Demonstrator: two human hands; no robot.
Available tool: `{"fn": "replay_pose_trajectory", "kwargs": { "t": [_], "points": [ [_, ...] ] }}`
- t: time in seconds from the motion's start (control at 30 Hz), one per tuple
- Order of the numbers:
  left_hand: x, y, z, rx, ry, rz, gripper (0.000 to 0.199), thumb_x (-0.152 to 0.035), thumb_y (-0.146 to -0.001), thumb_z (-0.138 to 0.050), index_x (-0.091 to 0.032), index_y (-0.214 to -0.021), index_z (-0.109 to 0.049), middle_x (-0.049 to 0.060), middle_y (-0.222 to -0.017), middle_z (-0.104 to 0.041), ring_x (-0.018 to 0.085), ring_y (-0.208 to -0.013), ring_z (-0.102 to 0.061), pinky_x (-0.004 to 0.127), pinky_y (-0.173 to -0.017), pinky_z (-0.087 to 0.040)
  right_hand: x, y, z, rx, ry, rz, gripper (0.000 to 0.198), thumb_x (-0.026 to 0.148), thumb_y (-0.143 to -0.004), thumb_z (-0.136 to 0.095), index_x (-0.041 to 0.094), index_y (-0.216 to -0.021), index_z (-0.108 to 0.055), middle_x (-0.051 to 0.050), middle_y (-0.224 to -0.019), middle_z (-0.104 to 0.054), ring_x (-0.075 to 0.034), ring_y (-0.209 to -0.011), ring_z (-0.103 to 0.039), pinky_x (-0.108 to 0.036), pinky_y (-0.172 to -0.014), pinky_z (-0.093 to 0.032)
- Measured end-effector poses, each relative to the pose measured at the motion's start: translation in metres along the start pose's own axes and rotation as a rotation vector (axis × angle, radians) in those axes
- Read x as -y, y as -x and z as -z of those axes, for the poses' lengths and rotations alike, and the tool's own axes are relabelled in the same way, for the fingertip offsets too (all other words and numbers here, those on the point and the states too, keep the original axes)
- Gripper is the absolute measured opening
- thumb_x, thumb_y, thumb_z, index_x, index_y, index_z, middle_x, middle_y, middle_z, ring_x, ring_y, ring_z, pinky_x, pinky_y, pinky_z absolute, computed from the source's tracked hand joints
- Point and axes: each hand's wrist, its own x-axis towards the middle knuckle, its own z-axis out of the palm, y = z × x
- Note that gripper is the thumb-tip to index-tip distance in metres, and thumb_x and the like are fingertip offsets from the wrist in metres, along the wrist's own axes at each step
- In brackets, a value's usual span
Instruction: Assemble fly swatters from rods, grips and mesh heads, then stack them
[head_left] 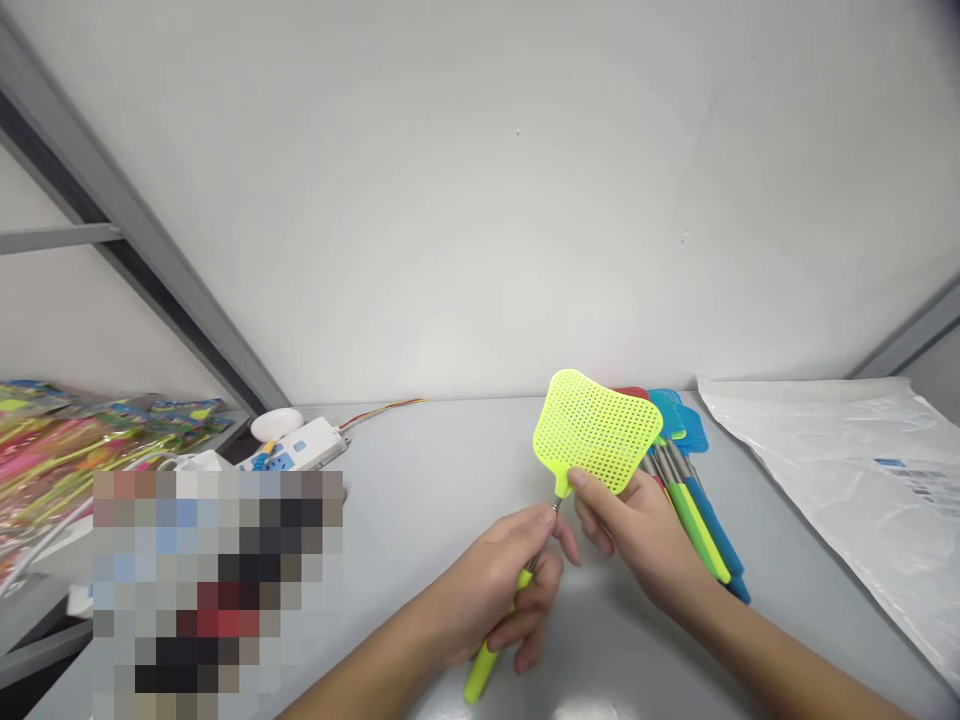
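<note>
A yellow-green fly swatter [592, 425] with a perforated head and a metal shaft is held between my two hands, tilted up to the right. My left hand [510, 590] is closed around the shaft and the upper part of its green handle, thumb and forefinger pinching just below the head. My right hand [637, 530] grips the lower edge of the head, thumb in front near the neck and fingers behind. Just beyond my right hand lies a pile of other fly swatters [701, 510] with blue, green and red parts, partly hidden by the hand and the held head.
A white plastic bag [840, 470] covers the table's right side. At the left are a white power strip [307, 445], a white oval object [276, 424] and several colourful packaged items [90, 440]. A blurred patch hides the left front. The wall [480, 200] stands behind the table [427, 470].
</note>
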Motion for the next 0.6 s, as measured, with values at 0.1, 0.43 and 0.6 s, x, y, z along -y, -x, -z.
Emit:
{"fn": "replay_pose_trajectory", "kwargs": {
  "t": [0.1,0.43,0.6],
  "points": [
    [0.0,0.0,0.001,0.063,0.048,0.011,0.035,-0.049,-0.1,-0.029,-0.022,-0.105,-0.05,-0.011,-0.05,-0.043,0.004,-0.024,-0.026,0.02,-0.034,-0.044,-0.001,0.002,-0.002,0.072,0.045,-0.003,0.045,0.047,-0.088,-0.059,0.02,-0.054,-0.047,0.004,-0.048,-0.044,-0.009,-0.044,-0.038,-0.026,-0.048,-0.031],
    [-0.008,-0.002,-0.004,0.089,0.069,0.037,0.035,-0.051,-0.099,-0.034,-0.022,-0.081,-0.041,-0.013,-0.046,-0.033,0.002,-0.026,-0.018,0.018,-0.031,-0.04,0.005,0.001,-0.003,0.068,-0.039,-0.05,0.05,0.045,-0.088,-0.059,0.021,-0.049,-0.038,0.005,-0.044,-0.037,-0.008,-0.042,-0.032,-0.026,-0.045,-0.026],
    [-0.013,0.001,-0.007,0.1,0.038,0.083,0.035,-0.052,-0.099,-0.034,-0.022,-0.081,-0.041,-0.013,-0.046,-0.033,0.003,-0.027,-0.018,0.017,-0.031,-0.039,0.012,-0.007,0.009,-0.08,-0.131,-0.007,0.042,0.04,-0.086,-0.063,0.021,-0.057,-0.042,0.007,-0.046,-0.034,-0.008,-0.043,-0.03,-0.026,-0.045,-0.028]
  ]
}}
